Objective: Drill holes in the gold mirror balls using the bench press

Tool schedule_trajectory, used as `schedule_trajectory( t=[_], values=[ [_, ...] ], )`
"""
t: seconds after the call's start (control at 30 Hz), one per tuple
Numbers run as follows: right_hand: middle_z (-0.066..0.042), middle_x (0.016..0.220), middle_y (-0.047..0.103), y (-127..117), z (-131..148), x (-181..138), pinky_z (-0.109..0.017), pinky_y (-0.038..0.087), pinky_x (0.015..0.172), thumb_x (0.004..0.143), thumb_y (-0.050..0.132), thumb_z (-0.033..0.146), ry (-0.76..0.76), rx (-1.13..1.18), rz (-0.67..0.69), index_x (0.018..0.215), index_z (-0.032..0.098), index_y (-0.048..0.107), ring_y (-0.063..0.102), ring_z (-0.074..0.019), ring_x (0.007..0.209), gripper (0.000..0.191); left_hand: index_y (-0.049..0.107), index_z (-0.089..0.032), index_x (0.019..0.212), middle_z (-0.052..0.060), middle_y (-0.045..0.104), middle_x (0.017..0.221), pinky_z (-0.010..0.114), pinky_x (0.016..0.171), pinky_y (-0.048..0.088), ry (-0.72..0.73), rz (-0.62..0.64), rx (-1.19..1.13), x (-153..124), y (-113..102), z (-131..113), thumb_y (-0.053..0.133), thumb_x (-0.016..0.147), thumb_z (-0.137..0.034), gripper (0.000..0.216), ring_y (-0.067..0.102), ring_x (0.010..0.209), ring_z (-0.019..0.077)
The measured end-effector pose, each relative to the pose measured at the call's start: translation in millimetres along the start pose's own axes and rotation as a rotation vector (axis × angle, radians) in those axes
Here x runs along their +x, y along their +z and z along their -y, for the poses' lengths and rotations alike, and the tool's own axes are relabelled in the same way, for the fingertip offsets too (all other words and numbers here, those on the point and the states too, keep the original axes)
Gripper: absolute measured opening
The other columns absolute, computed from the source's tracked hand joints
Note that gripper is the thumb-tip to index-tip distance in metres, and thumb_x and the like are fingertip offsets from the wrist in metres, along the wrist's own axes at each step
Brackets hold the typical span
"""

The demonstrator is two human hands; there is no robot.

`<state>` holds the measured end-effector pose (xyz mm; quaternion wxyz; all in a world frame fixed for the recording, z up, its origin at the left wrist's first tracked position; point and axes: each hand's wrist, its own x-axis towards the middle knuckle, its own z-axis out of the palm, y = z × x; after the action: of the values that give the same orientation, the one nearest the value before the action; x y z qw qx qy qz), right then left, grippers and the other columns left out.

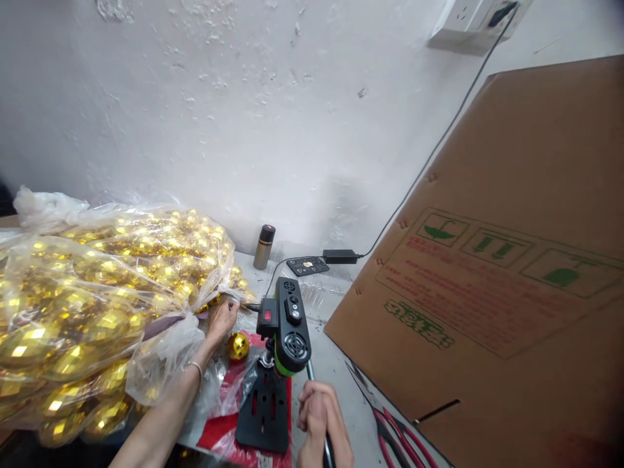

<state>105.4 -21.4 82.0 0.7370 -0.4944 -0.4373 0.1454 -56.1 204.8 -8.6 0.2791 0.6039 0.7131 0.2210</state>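
Observation:
My right hand (322,422) is wrapped round the lever (311,372) of a small black bench drill press (292,331) in the lower middle. My left hand (224,318) is at the edge of a clear plastic bag (160,364) full of shiny gold faceted balls (107,325). Its fingertips are hidden against the bag, so what they hold, if anything, does not show. One loose gold ball (238,346) lies between my left hand and the press. Under the press base (263,413) is red material (219,432).
A large cardboard box (487,273) leans in from the right, with red-handled scissors (390,422) beside it. Behind the press are a small bottle (264,247), a dark flat panel (307,265) and a power adapter (340,256). Its cord climbs to a wall socket (475,16).

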Motion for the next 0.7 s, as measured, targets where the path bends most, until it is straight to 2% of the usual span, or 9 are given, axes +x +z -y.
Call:
schedule_trajectory(
  t=[0.1,0.2,0.27,0.37,0.43,0.5,0.6,0.7],
  values=[
    [0.001,0.074,0.052,-4.4,-8.8,-0.4,-0.031,0.035,0.06,0.113,0.051,0.037,-0.026,-0.015,0.035,0.07,0.022,0.055,0.047,-0.0135,0.061,0.045,0.073,-0.018,0.119,0.01,0.077,0.124,0.049,0.103,0.06,0.064,0.067,0.035,-19.6,-2.9,1.3,0.063,0.109,-0.046,0.032,0.075,0.114,0.027],
    [0.001,0.074,0.054,-11.4,-19.7,2.7,-0.03,0.036,0.056,0.112,0.05,0.033,-0.084,-0.057,0.073,0.073,0.022,0.057,0.046,-0.0129,0.058,0.041,0.076,-0.022,0.108,0.011,0.082,0.114,0.046,0.104,0.057,0.155,0.14,0.066,-50.9,-10.1,13.0,0.052,0.108,-0.047,0.034,0.077,0.115,0.0311],
    [0.001,0.073,0.055,-15.8,-25.3,7.0,-0.028,0.037,0.053,0.112,0.05,0.028,-0.192,-0.067,0.127,0.073,0.022,0.057,0.048,-0.0121,0.057,0.04,0.075,-0.024,0.111,0.011,0.084,0.114,0.045,0.105,0.056,0.221,0.175,0.085,-73.5,-16.6,25.4,0.06,0.099,-0.047,0.03,0.076,0.116,0.034],
    [0.001,0.072,0.056,-18.4,-26.1,13.4,-0.024,0.04,0.052,0.111,0.048,0.02,-0.327,-0.07,0.19,0.073,0.022,0.056,0.051,-0.0113,0.057,0.038,0.075,-0.026,0.111,0.012,0.083,0.12,0.045,0.107,0.054,0.303,0.21,0.105,-98.5,-26.9,43.8,0.074,0.078,-0.035,0.034,0.075,0.12,0.0362],
    [0.002,0.072,0.055,-16.9,-22.0,15.5,-0.023,0.042,0.054,0.111,0.047,0.018,-0.353,-0.071,0.177,0.073,0.022,0.055,0.054,-0.0112,0.06,0.039,0.074,-0.028,0.11,0.01,0.082,0.122,0.044,0.105,0.055,0.327,0.22,0.109,-105.3,-32.9,50.8,0.076,0.067,-0.026,0.044,0.074,0.119,0.0359],
    [0.002,0.072,0.054,-14.3,-16.7,16.2,-0.022,0.043,0.055,0.111,0.045,0.017,-0.364,-0.066,0.159,0.073,0.022,0.054,0.055,-0.0108,0.06,0.039,0.072,-0.027,0.112,0.009,0.082,0.118,0.042,0.101,0.056,0.326,0.215,0.104,-106.0,-37.8,51.1,0.075,0.062,-0.023,0.05,0.076,0.113,0.0353],
    [0.002,0.071,0.054,-11.3,-9.3,18.0,-0.023,0.042,0.055,0.112,0.046,0.02,-0.353,-0.063,0.159,0.073,0.022,0.055,0.055,-0.0109,0.061,0.04,0.069,-0.026,0.123,0.009,0.081,0.12,0.042,0.1,0.057,0.325,0.181,0.045,-106.6,-42.2,40.0,0.074,0.074,-0.036,0.05,0.076,0.112,0.0338],
    [0.003,0.068,0.053,-9.9,1.0,25.2,-0.023,0.04,0.052,0.113,0.046,0.024,-0.318,-0.08,0.171,0.073,0.022,0.055,0.052,-0.0109,0.057,0.041,0.067,-0.025,0.129,0.008,0.082,0.12,0.043,0.099,0.06,0.282,0.108,-0.251,-116.8,-39.3,24.1,0.066,0.086,-0.059,0.055,0.076,0.113,0.0322]
  ],
)
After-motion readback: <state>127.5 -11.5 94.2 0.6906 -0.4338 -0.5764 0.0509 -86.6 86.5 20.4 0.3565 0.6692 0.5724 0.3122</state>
